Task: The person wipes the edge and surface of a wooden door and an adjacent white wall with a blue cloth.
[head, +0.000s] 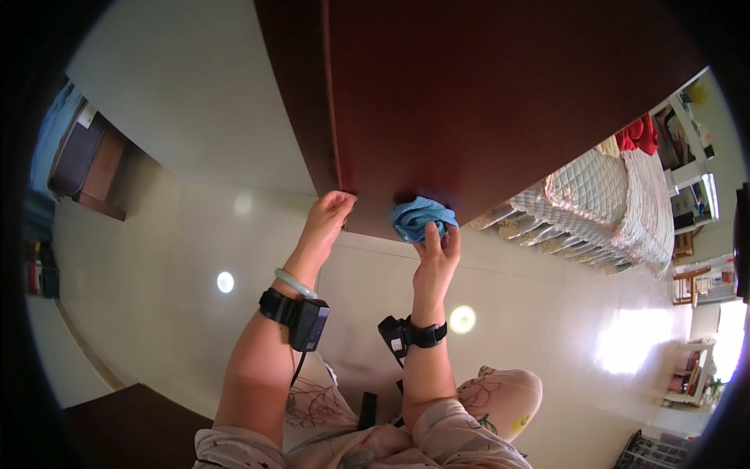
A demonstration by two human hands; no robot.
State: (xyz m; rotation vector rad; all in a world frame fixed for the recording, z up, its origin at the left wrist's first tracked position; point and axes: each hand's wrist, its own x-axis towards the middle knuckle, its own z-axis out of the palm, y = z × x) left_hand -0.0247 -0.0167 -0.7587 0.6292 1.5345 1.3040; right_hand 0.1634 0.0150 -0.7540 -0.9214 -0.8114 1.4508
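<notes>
Before me stands a dark red-brown wooden door panel (pixel 445 105) with a narrow side face (pixel 304 88). My right hand (pixel 436 252) holds a crumpled blue cloth (pixel 423 218) against the broad face, close to the lower edge. To the left of it, my left hand (pixel 329 218) is at the bottom of the panel's vertical corner, fingers curled. Whether those fingers grip the edge is hidden. A pale bangle (pixel 296 282) circles the left wrist. Strapped black devices sit on the left forearm (pixel 309 324) and the right forearm (pixel 394 336).
Glossy light floor tiles (pixel 375 275) reflect round lights. At right is a bed with a quilted cover (pixel 592 187) and red fabric (pixel 638 135). A white wall (pixel 193 88) rises left of the panel, with brown furniture (pixel 105 164) beyond. A dark brown surface (pixel 135 416) lies lower left.
</notes>
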